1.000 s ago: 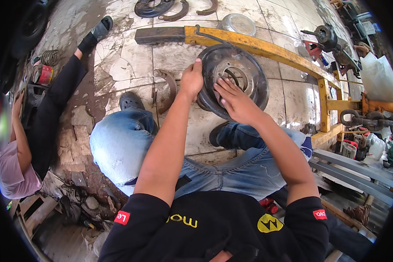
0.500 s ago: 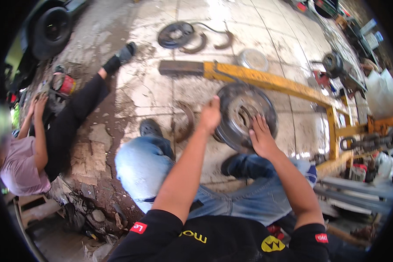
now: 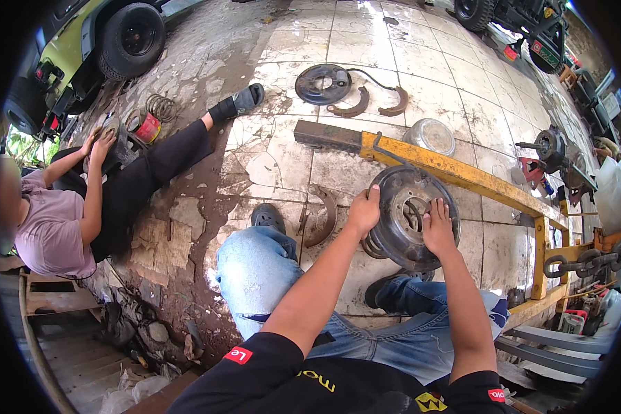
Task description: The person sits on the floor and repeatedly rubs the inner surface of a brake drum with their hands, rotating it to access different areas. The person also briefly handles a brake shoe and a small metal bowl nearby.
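Note:
A dark round brake backing plate (image 3: 401, 238) with a hole in its centre is tilted up between my knees. My left hand (image 3: 364, 212) is closed round its left rim, thumb uppermost. Flat on the right part of its face lies my right hand (image 3: 439, 228), fingers stretched out. Part of a coil spring (image 3: 371, 245) shows behind the plate's lower left; the rest is hidden. To the left, a rusty curved brake shoe (image 3: 329, 217) lies on the tiles near my shoe.
A yellow steel beam (image 3: 448, 171) crosses just beyond the plate, with a silver round drum (image 3: 430, 136) behind it. Farther off lie another backing plate (image 3: 323, 84) and two brake shoes (image 3: 352, 105). A co-worker (image 3: 55, 221) sits at left. A heavy chain (image 3: 586, 262) hangs at right.
The view has shifted, so the scene sits lower and farther right. My left hand still grips the plate's rim and my right hand still rests flat on its face.

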`<action>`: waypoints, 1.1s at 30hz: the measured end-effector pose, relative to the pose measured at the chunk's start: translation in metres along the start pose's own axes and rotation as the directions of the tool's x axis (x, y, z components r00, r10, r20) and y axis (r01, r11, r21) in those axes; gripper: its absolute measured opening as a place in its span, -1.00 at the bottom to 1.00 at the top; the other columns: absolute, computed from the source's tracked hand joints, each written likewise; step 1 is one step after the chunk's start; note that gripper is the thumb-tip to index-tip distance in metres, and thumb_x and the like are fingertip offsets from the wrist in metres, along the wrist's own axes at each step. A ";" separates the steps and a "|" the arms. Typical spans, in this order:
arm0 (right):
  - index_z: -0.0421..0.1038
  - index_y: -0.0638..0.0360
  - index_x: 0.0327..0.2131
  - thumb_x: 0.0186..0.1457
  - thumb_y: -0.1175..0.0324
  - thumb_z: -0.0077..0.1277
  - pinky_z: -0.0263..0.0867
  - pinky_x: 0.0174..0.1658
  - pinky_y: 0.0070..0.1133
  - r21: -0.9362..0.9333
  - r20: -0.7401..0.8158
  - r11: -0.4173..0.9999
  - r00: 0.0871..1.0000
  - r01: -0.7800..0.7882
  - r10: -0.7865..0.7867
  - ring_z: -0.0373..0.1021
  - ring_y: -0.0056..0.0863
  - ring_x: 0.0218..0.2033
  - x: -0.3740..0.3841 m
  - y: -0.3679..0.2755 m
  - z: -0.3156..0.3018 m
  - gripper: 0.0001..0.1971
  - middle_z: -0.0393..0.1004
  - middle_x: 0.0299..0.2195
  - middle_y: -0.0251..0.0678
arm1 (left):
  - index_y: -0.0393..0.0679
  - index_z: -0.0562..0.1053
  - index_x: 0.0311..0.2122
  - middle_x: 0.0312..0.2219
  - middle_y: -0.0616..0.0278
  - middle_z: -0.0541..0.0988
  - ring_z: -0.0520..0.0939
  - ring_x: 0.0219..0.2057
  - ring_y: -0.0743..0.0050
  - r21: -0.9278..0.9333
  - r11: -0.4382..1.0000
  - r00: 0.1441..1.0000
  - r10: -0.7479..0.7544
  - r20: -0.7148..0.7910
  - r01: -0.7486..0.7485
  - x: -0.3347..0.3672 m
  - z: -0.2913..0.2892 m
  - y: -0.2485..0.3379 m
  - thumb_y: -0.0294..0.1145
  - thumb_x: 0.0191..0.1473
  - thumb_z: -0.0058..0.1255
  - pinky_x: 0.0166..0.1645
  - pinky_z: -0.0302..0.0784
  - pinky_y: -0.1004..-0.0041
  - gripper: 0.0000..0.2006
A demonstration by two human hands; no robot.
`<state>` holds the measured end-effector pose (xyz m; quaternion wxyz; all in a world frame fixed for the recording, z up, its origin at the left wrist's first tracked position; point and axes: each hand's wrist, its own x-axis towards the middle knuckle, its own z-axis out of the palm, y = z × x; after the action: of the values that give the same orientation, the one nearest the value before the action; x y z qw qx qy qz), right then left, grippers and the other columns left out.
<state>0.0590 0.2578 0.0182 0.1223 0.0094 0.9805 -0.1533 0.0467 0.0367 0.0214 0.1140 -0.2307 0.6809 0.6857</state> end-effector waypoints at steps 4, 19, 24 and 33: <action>-0.04 0.25 0.28 0.31 0.08 -0.41 -0.23 0.36 -0.21 0.133 0.006 0.991 1.000 -0.005 0.004 -0.28 -0.03 0.37 -0.002 0.001 -0.002 -0.41 -0.18 0.35 -0.02 | -0.38 0.42 -0.01 -0.15 -0.25 0.54 0.55 -0.09 -0.10 -0.001 1.000 1.000 0.010 -0.010 -0.010 -0.001 0.000 -0.006 0.03 0.26 -0.26 0.02 0.38 0.23 -0.43; -0.08 0.25 0.30 0.30 -0.12 -0.52 -0.31 0.36 -0.19 -0.003 0.160 0.986 0.973 0.168 -0.165 -0.28 -0.10 0.38 -0.081 -0.058 -0.003 -0.29 -0.18 0.34 0.00 | -0.37 0.40 0.06 -0.13 -0.11 0.55 0.56 -0.15 0.21 0.082 0.995 0.996 0.057 0.075 -0.063 -0.008 0.000 0.003 0.07 0.26 -0.25 -0.04 0.43 0.34 -0.39; -0.09 0.23 0.31 0.31 -0.13 -0.55 -0.30 0.37 -0.23 0.012 0.124 0.951 0.943 0.308 -0.307 -0.30 -0.19 0.39 -0.062 -0.067 0.003 -0.29 -0.21 0.36 -0.08 | -0.41 0.41 0.01 -0.17 -0.10 0.56 0.56 -0.17 0.15 0.022 0.997 0.994 0.073 0.080 -0.075 -0.005 0.002 0.002 0.03 0.28 -0.28 -0.04 0.42 0.31 -0.42; -0.05 0.19 0.30 0.32 -0.11 -0.58 -0.29 0.37 -0.25 -0.032 0.234 0.879 0.859 0.476 -0.456 -0.29 -0.20 0.39 -0.078 -0.050 -0.011 -0.32 -0.20 0.37 -0.15 | -0.41 0.35 0.09 -0.05 -0.12 0.50 0.52 -0.05 0.18 0.021 0.999 0.992 0.025 0.123 -0.028 -0.009 -0.003 0.008 0.06 0.27 -0.26 0.03 0.40 0.35 -0.38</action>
<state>0.1297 0.2148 0.0622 0.1893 -0.2505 0.9398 -0.1350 0.0506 0.0352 0.0330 0.1495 -0.1777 0.6833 0.6922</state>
